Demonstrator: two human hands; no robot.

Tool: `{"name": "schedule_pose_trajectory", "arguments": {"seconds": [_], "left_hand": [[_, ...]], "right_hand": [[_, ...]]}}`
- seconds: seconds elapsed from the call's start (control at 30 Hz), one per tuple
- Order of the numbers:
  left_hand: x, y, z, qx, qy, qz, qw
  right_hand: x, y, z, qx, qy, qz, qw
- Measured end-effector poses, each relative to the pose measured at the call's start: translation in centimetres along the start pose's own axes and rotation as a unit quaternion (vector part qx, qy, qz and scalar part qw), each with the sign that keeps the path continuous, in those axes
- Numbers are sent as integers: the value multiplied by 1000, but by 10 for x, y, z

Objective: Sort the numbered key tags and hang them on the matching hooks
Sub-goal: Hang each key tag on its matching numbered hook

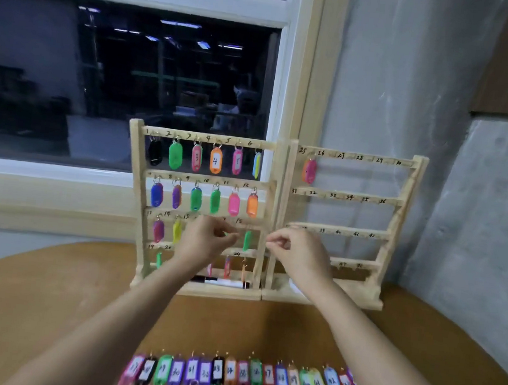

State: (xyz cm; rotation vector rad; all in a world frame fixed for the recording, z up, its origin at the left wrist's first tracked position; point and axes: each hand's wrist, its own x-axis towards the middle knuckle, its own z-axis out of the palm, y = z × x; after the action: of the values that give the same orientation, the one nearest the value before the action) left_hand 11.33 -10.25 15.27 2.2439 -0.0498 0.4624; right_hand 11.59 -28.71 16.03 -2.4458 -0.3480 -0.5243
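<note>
Two wooden hook racks stand side by side. The left rack (141, 159) carries coloured key tags under numbers 1 to 24. The right rack (406, 192) holds one pink tag (309, 171) near hook 25. My left hand (205, 239) is at the left rack's third row, around hooks 16 and 17. Its fingers pinch a tag of which only a green sliver shows. My right hand (298, 249) hovers at the gap between the racks, thumb and forefinger pinched with nothing visible in them. Several loose numbered tags (254, 384) lie in rows at the table's near edge.
The racks stand on a round wooden table (58, 290), against a window sill and a grey wall. A black-and-white marker pen (222, 282) lies on the left rack's base. My forearms reach over the loose tags.
</note>
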Motion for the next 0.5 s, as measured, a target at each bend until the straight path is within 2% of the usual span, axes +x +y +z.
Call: {"name": "schedule_pose_trajectory", "arguments": {"seconds": [0.3, 0.5], "left_hand": [[-113, -150, -78, 56, 13, -141, 988], [-157, -195, -93, 88, -21, -165, 982]], "right_hand": [[-91, -57, 113, 47, -152, -31, 987], [-104, -89, 164, 44, -205, -44, 977]]}}
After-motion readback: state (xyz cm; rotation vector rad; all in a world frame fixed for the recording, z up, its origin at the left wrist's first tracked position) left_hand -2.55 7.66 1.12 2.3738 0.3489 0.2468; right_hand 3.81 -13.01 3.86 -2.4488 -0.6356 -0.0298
